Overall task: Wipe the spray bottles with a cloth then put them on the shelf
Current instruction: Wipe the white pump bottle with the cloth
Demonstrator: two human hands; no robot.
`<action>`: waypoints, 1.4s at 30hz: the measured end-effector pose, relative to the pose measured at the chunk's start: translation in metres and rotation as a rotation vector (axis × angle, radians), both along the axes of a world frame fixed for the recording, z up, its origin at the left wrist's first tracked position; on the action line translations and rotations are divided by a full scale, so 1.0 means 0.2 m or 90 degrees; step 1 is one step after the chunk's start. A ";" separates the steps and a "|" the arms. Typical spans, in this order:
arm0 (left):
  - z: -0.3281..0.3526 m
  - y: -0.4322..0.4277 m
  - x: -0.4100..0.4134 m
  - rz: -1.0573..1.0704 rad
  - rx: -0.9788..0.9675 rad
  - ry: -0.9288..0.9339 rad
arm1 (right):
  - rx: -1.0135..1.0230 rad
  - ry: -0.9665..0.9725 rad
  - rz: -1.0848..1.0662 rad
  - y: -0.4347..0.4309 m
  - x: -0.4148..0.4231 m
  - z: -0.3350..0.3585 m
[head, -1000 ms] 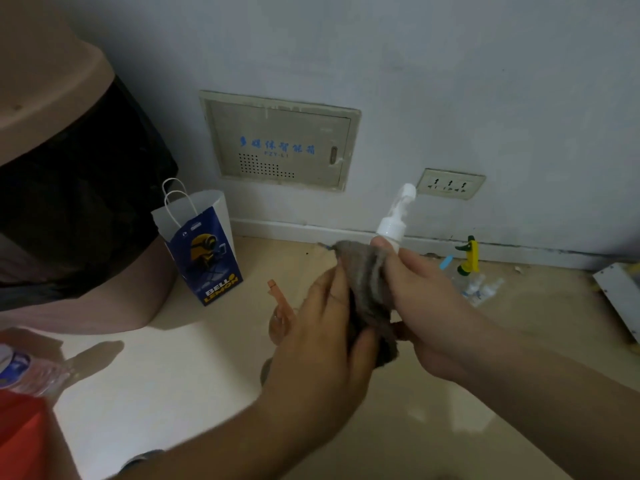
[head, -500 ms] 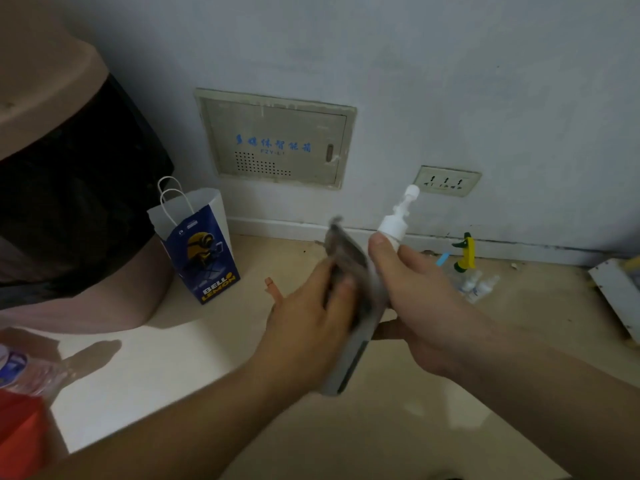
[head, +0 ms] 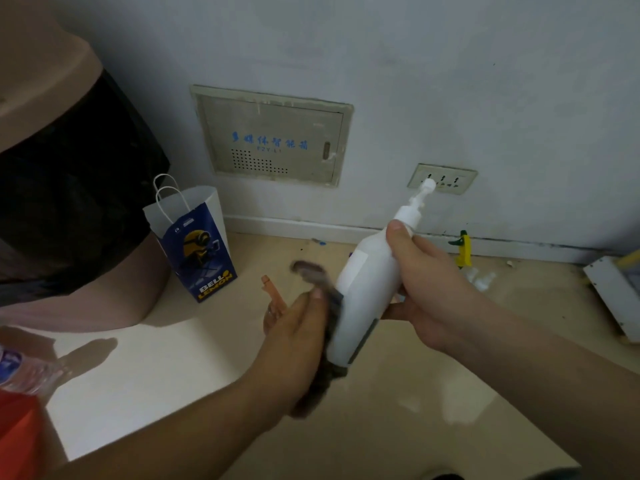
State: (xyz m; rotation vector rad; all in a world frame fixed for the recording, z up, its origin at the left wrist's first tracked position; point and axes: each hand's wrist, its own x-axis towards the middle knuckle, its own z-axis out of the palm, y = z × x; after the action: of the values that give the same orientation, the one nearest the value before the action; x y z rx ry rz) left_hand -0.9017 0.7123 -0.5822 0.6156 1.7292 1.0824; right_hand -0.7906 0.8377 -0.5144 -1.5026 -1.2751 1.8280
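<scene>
White plastic, smooth and faintly glossy, forms the spray bottle (head: 363,292): a tall rounded cylinder with a narrow pump nozzle. It is held tilted at the centre of the frame, nozzle toward the upper right. The right grip (head: 429,289) is curled round the bottle's upper body, thumb near the shoulder. The left grip (head: 294,337) holds a grey cloth (head: 325,289), soft, crumpled and blurred, against the bottle's lower left side, thumb over the fabric.

By my reading, the wiping step is in hand for this 1 bottle. Next, the bottle needs turning in the right grip so the cloth meets the unwiped faces, then carrying to the shelf, which I cannot make out here.

Small clear bottles (head: 479,277) and a yellow sprayer (head: 462,247) sit on the shiny beige floor (head: 415,410) at right, near the wall. A paper bag (head: 197,244) stands at left.
</scene>
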 end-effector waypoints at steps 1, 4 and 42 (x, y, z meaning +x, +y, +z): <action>0.02 0.02 -0.02 0.057 -0.063 -0.090 | 0.001 0.005 0.002 0.01 0.01 0.00; 0.12 0.03 -0.04 0.045 -0.054 -0.019 | -0.031 0.045 0.020 0.00 0.02 0.00; 0.20 0.02 0.08 0.091 0.092 -0.131 | 0.348 -0.081 0.420 -0.13 0.04 -0.09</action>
State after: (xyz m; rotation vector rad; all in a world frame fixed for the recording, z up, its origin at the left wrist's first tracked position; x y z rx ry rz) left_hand -0.8860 0.7156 -0.5422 0.4568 1.5442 1.3317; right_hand -0.7833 0.8124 -0.5318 -0.9641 -2.3044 1.5214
